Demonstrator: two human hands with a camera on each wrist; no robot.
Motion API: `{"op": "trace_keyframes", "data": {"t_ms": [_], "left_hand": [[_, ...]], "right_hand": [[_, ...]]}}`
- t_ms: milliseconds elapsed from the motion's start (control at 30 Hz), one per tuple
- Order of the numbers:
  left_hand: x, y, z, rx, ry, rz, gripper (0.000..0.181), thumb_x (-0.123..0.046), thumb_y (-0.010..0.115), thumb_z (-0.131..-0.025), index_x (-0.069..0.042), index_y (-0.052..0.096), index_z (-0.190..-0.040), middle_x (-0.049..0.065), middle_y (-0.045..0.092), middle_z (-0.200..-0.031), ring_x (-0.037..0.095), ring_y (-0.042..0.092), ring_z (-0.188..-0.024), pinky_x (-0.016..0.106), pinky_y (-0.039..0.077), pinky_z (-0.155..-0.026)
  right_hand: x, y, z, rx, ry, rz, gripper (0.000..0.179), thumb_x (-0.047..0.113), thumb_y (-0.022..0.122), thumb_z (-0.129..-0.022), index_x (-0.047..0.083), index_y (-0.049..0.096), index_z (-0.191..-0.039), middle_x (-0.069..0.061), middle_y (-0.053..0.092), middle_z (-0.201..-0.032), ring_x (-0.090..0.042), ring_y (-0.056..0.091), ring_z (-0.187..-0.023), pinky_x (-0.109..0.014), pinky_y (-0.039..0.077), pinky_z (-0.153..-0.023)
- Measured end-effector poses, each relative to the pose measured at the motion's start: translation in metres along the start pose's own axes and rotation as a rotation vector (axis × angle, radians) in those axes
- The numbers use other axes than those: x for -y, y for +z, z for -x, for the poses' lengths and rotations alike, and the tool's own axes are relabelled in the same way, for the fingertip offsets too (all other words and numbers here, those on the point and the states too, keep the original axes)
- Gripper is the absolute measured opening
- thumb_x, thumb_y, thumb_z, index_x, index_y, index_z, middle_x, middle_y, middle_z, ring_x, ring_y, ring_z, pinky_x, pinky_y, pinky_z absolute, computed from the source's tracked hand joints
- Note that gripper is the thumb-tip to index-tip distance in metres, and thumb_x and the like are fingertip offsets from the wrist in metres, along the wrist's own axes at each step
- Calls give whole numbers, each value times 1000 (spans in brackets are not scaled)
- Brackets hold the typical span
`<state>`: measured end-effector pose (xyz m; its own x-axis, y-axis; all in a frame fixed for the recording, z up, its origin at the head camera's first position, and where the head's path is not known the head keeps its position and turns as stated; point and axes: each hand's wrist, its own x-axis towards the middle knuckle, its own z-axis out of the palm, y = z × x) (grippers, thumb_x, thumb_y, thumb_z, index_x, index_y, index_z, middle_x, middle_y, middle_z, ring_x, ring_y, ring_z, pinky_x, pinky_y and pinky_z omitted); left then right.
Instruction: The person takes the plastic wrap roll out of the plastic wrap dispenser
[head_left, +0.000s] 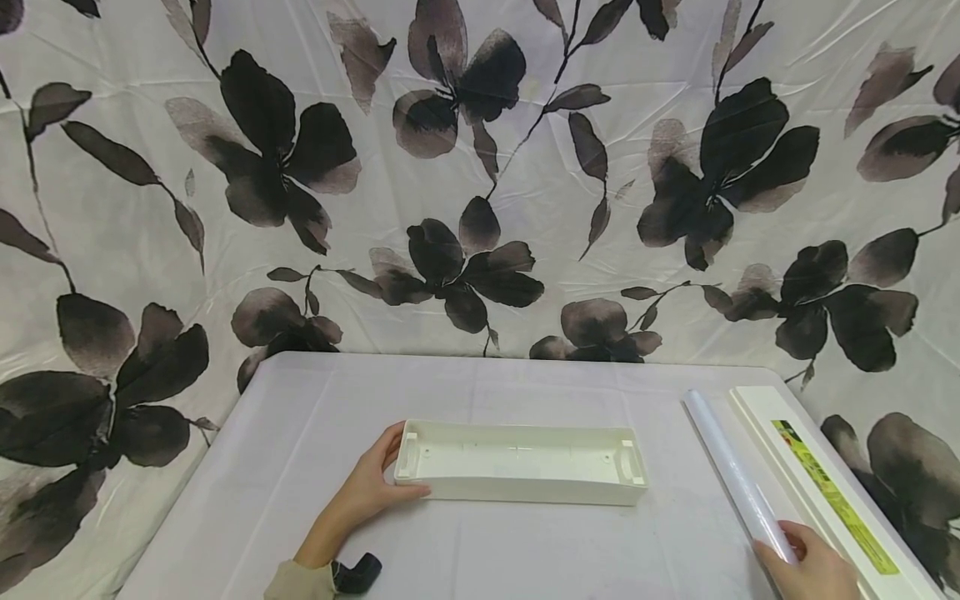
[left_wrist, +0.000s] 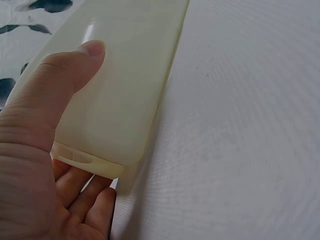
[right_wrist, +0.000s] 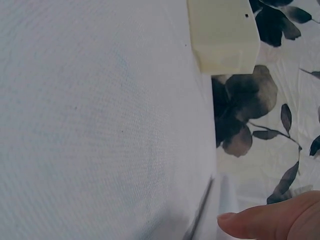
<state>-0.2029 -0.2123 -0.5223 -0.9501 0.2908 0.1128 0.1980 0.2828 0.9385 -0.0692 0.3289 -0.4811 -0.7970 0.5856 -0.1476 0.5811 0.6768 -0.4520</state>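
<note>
A long cream plastic box, its hollow side up, sits on the white table. My left hand grips its left end, thumb along the near wall and fingers round the far corner. In the left wrist view the thumb presses the box's smooth wall, with the other fingers behind the end. At the right, my right hand holds the near end of a roll of translucent plastic film between thumb and fingers. The right wrist view shows just the thumb against the roll.
A long white lid-like piece with a yellow-green label lies along the table's right edge, beside the roll. The white-covered table ends at the back against a hanging cloth with dark flowers.
</note>
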Motion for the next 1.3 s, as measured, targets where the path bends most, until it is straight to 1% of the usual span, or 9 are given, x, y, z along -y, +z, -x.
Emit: {"op": "trace_keyframes", "data": {"t_ms": [200, 300, 600, 833, 967, 1067, 1133, 1200, 1300], "left_hand": [[1, 0, 0, -2, 2, -3, 100, -20, 95, -65, -16, 39, -148, 14, 46, -149, 35, 42, -138, 50, 32, -113], [2, 0, 0, 1, 5, -3, 100, -21, 95, -65, -16, 39, -148, 13, 46, -149, 34, 42, -138, 50, 32, -113], [2, -1, 0, 2, 6, -3, 100, -22, 95, -65, -15, 39, -148, 13, 47, -148, 33, 43, -138, 49, 32, -113], [2, -1, 0, -1, 8, -6, 99, -20, 95, -65, -16, 40, -147, 11, 48, -147, 31, 44, -137, 43, 33, -113], [2, 0, 0, -13, 6, -22, 99, -14, 94, -65, -14, 39, -147, 13, 47, -147, 32, 43, -137, 46, 32, -113], [2, 2, -2, -23, 3, -35, 100, -8, 93, -65, -10, 38, -148, 17, 47, -147, 37, 43, -137, 51, 31, -113], [1, 2, -2, -24, -3, -42, 100, -8, 93, -65, -8, 37, -148, 18, 46, -147, 38, 42, -137, 52, 31, -113], [1, 2, -2, -16, -5, -51, 100, -10, 93, -65, -10, 37, -148, 17, 46, -148, 37, 42, -138, 50, 31, -113], [-1, 0, -1, 4, 5, -43, 100, -19, 94, -66, -14, 38, -148, 14, 46, -149, 33, 42, -138, 47, 33, -113]], "right_hand": [[-4, 3, -5, 21, 35, -1, 66, 27, 79, -79, -13, 49, -122, -35, 58, -107, -39, 59, -88, -58, 48, -80], [-5, 4, -6, 23, 40, -6, 67, 28, 79, -79, -13, 49, -123, -36, 57, -110, -41, 59, -91, -58, 48, -81], [-1, 1, -3, 26, 34, -22, 64, 27, 77, -81, -13, 49, -121, -36, 57, -109, -43, 58, -93, -59, 46, -82], [0, 1, -4, 18, 38, -23, 64, 29, 77, -81, -12, 49, -122, -36, 57, -109, -40, 58, -90, -58, 46, -81], [0, 1, -4, 30, 54, -32, 68, 35, 77, -81, -11, 48, -123, -35, 57, -110, -40, 58, -91, -59, 47, -81], [0, 0, -5, 49, 64, -43, 72, 40, 76, -83, -10, 47, -126, -35, 56, -113, -40, 56, -94, -59, 46, -83], [2, -2, -4, 62, 53, -40, 74, 43, 74, -84, -9, 47, -128, -34, 55, -115, -41, 55, -96, -60, 46, -84], [3, -5, -5, 73, 28, -29, 73, 45, 72, -86, -9, 47, -129, -34, 53, -118, -43, 53, -100, -63, 44, -87], [5, -10, -6, 47, -44, -10, 67, 42, 68, -90, -10, 49, -128, -36, 52, -121, -47, 53, -106, -64, 43, -90]]}}
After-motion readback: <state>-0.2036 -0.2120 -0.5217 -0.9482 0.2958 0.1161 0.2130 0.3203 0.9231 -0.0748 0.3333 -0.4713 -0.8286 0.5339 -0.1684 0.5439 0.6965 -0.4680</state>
